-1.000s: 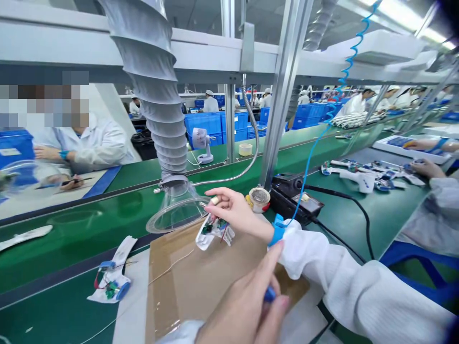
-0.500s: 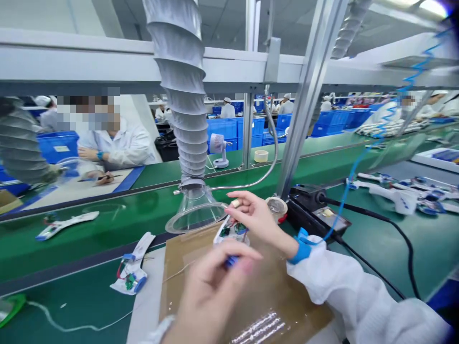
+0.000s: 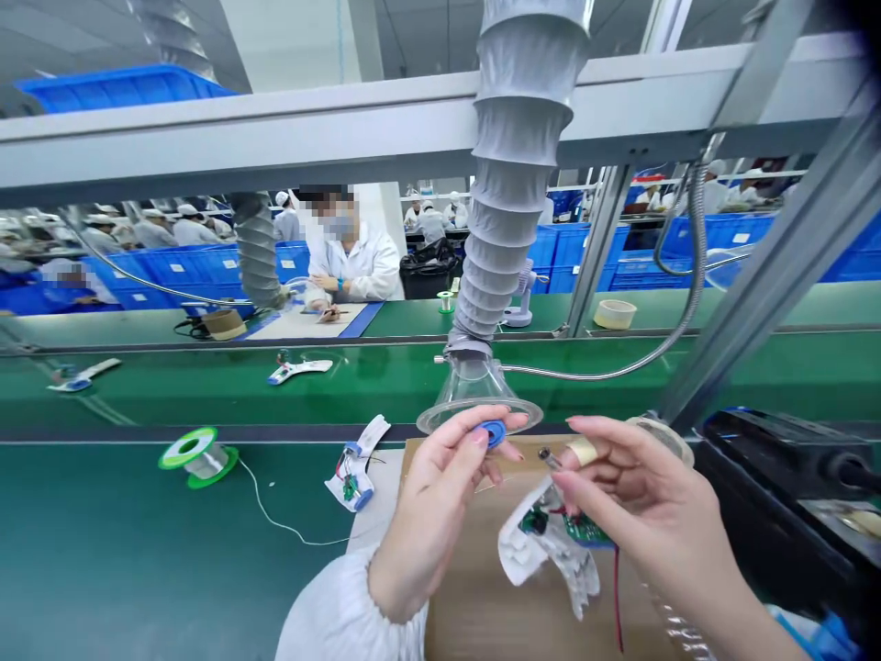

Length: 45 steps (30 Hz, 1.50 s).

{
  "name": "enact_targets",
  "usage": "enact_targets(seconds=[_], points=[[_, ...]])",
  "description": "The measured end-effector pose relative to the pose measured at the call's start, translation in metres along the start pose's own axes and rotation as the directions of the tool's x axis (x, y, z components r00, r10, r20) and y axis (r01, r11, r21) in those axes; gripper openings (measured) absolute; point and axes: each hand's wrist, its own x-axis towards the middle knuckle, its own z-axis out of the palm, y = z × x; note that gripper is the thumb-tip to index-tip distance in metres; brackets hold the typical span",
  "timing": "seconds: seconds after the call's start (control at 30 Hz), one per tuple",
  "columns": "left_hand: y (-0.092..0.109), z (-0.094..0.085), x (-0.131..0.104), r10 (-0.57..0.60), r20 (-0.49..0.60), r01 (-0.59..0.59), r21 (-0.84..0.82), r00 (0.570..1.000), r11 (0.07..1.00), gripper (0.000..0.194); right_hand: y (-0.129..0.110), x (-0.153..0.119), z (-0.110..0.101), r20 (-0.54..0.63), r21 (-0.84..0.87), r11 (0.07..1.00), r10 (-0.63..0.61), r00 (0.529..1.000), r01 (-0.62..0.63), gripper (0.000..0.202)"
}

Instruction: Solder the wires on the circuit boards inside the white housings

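Our left hand pinches a blue ring, our right hand a metal cylinder and circuit-board housing, perhaps for clear sight

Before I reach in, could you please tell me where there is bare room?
The green benchtop is bare in front of the green-rimmed spool, left of the left sleeve. The green strip is bare between two white handles. Crowded: around the left hand, right hand, white housing and black equipment.

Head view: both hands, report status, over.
Left hand pinching blue round part. Right hand gripping small cylindrical part, white casing beneath. Red wire trailing; clear hood just beyond left hand.
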Motion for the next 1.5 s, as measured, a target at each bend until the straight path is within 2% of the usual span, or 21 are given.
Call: enact_targets(seconds=[0.13,0.23,0.4,0.57,0.77,0.87,0.97,1.17,1.27,1.33,1.43,1.5], points=[[-0.004,0.003,0.000,0.014,0.060,-0.021,0.116,0.998,0.993,0.022,-0.002,-0.006,0.004,0.058,-0.046,0.999,-0.017,0.998,0.020,0.032],[0.002,0.001,-0.002,-0.022,0.150,-0.012,0.226,0.988,0.974,0.026,-0.001,-0.004,0.005,0.094,-0.064,0.997,-0.043,0.995,0.049,0.035],[0.015,-0.008,-0.003,-0.007,0.260,-0.119,0.464,0.966,0.878,0.029,-0.003,-0.001,0.004,0.112,-0.055,0.997,-0.043,0.993,0.049,0.037],[0.017,-0.011,-0.003,-0.054,0.241,-0.066,0.464,0.969,0.884,0.028,-0.007,0.000,0.007,0.121,-0.005,0.999,-0.051,0.991,0.052,0.036],[0.010,-0.013,0.001,-0.046,0.177,-0.037,0.438,0.983,0.898,0.027,-0.007,0.000,0.009,0.104,0.031,0.998,-0.052,0.993,0.049,0.038],[0.006,-0.016,0.004,-0.027,0.148,-0.035,0.406,0.989,0.913,0.019,-0.007,0.000,0.010,0.081,0.035,0.998,-0.054,0.995,0.052,0.036],[0.006,-0.019,0.004,0.015,0.157,-0.097,0.530,0.988,0.843,0.016,-0.008,0.000,0.011,0.090,0.034,0.999,-0.037,0.995,0.034,0.037],[0.016,-0.020,-0.005,0.033,0.305,-0.261,0.750,0.952,0.608,0.038,-0.012,0.004,0.014,0.105,0.049,0.999,-0.005,0.994,0.000,0.033],[0.019,-0.019,-0.011,0.030,0.320,-0.289,0.804,0.947,0.519,0.044,-0.011,0.004,0.015,0.090,0.035,0.999,-0.008,0.996,0.005,0.033],[0.018,-0.019,-0.013,-0.012,0.291,-0.242,0.818,0.957,0.521,0.044,-0.009,0.004,0.015,0.092,0.035,0.999,0.003,0.996,-0.006,0.033],[0.017,-0.020,-0.013,-0.064,0.245,-0.165,0.800,0.967,0.576,0.038,-0.008,0.003,0.014,0.099,0.021,0.999,0.029,0.995,-0.032,0.032],[0.017,-0.020,-0.011,-0.049,0.261,-0.179,0.776,0.964,0.605,0.031,-0.009,0.002,0.013,0.108,0.017,0.998,0.051,0.993,-0.054,0.032]])
